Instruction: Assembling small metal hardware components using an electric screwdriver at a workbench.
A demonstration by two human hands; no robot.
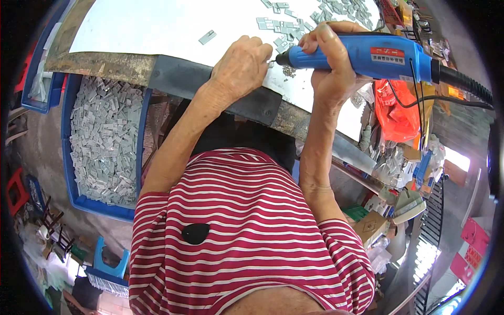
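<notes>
My right hand [336, 71] is wrapped around a blue electric screwdriver [386, 55], which lies almost level with its black nose toward the left. My left hand [242, 64] is closed in a pinch at the table's near edge, right beside the screwdriver's tip. A sliver of a small grey piece [271, 64] shows at its fingertips; the fingers hide the rest. Just beyond the tip lies a little heap of tiny metal screws [289, 71]. Several flat grey rectangular pieces [283, 25] are scattered farther back, and a single grey piece [208, 37] lies apart to the left.
White sheeting [142, 26] covers the worn worktable, with a dark strip [181, 76] along its near edge. A blue bin [66, 157] full of grey pieces stands below at left. The screwdriver's black cable [464, 81] runs off right, past a red plastic bag [396, 118].
</notes>
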